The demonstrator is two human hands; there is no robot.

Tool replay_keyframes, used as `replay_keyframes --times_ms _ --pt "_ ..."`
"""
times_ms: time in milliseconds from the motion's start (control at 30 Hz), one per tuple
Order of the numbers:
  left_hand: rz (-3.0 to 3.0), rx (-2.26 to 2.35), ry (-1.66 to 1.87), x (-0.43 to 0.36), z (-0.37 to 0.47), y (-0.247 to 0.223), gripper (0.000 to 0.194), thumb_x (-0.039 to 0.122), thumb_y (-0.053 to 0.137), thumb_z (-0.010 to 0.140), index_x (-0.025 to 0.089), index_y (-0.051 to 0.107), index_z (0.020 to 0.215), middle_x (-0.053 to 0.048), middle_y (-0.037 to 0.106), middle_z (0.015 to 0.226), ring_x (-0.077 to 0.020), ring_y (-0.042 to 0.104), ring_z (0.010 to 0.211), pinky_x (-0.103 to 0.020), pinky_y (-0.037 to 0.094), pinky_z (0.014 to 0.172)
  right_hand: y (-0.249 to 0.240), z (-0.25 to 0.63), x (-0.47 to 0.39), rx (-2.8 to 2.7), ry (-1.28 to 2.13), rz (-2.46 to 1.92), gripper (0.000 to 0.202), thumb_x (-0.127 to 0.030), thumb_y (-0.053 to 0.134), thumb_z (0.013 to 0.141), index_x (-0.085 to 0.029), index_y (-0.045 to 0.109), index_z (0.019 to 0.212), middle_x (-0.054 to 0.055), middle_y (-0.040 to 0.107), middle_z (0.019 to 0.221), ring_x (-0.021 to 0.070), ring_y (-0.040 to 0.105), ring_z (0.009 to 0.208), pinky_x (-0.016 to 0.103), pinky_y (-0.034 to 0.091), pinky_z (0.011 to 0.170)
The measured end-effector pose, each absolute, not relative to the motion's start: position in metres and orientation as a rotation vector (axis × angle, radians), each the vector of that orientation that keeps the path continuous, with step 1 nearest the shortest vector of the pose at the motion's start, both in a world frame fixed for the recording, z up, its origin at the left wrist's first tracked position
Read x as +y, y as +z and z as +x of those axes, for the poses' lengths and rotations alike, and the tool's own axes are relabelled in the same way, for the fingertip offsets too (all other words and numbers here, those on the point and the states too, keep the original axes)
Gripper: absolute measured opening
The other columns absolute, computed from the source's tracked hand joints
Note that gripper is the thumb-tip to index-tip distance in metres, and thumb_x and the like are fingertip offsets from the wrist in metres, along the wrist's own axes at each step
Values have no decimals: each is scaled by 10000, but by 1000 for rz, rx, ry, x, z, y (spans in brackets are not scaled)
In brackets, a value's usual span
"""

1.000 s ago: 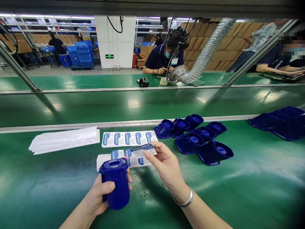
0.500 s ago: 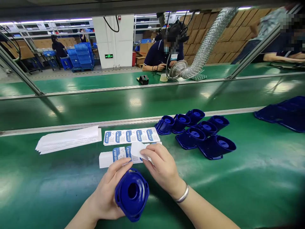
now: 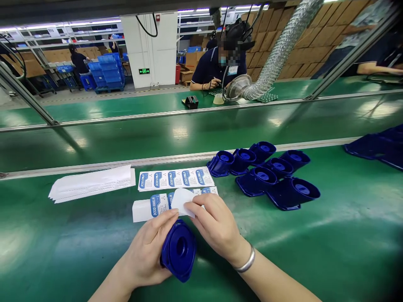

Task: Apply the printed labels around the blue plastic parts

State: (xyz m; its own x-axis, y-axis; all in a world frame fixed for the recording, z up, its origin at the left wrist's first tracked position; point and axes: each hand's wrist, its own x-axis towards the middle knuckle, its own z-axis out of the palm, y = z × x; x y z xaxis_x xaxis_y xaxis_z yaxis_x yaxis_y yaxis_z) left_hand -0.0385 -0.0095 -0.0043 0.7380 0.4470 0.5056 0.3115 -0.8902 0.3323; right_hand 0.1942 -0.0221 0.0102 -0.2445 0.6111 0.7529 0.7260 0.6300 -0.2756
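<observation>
My left hand [image 3: 146, 247] is wrapped round a dark blue plastic part [image 3: 180, 251], its round hole facing me. Between the thumb and fingers of my right hand [image 3: 217, 226] is a white label [image 3: 182, 201], its plain side showing. The label's lower edge is close to the top of the blue part and my left fingertips; whether they touch I cannot tell. Beneath the label lies a strip of blue and white labels [image 3: 159, 204], partly hidden. Behind it rests another printed label sheet [image 3: 176, 178].
White sheets [image 3: 91, 183] lie fanned at the left on the green surface [image 3: 78, 247]. Several blue parts [image 3: 278, 167] stand to the right, with more blue pieces [image 3: 371, 147] at the far right. A person [image 3: 206, 69] works across the bench beneath a silver duct [image 3: 283, 50].
The blue part in my left hand has turned and shifted slightly right. The white label has turned a little and shows more of its plain face. The view has shifted slightly.
</observation>
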Motion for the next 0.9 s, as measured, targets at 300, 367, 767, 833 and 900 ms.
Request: replay_keyframes --times_ms 300,367,767,833,900 --pt "2701 599 931 -8 -40 -8 806 305 665 866 55 300 1540 -239 453 1444 -322 449 1390 -427 493 1107 10 197 -22 -1939 -153 -1044 216 25 518 962 -113 594 1110 115 614 938 242 536 837 366 427 710" --pt "2701 588 940 -8 -40 -8 814 308 675 860 50 304 1538 -238 454 1434 -327 442 1388 -429 488 1113 10 198 -23 -1931 -154 -1050 207 20 521 967 -111 594 1110 115 616 938 242 539 836 366 430 709" --pt "2283 670 968 -15 -38 -10 936 430 782 772 207 322 1556 -197 415 1405 -361 555 1243 -481 578 988 8 199 -20 -1847 -88 -1062 227 9 525 972 -145 601 1120 98 614 955 238 549 858 369 463 729" --pt "2113 696 964 -17 -37 -8 952 540 779 754 242 340 1545 -189 406 1409 -355 602 1177 -481 614 913 8 199 -18 -1791 24 -1060 218 -15 533 974 -169 612 1108 84 610 965 231 561 872 364 477 748" --pt "1964 703 947 -17 -37 -7 974 637 741 759 236 324 1544 -189 455 1363 -354 628 1131 -494 622 873 9 200 -16 -1680 221 -1055 171 -58 563 973 -193 627 1056 61 601 952 220 575 872 348 490 758"
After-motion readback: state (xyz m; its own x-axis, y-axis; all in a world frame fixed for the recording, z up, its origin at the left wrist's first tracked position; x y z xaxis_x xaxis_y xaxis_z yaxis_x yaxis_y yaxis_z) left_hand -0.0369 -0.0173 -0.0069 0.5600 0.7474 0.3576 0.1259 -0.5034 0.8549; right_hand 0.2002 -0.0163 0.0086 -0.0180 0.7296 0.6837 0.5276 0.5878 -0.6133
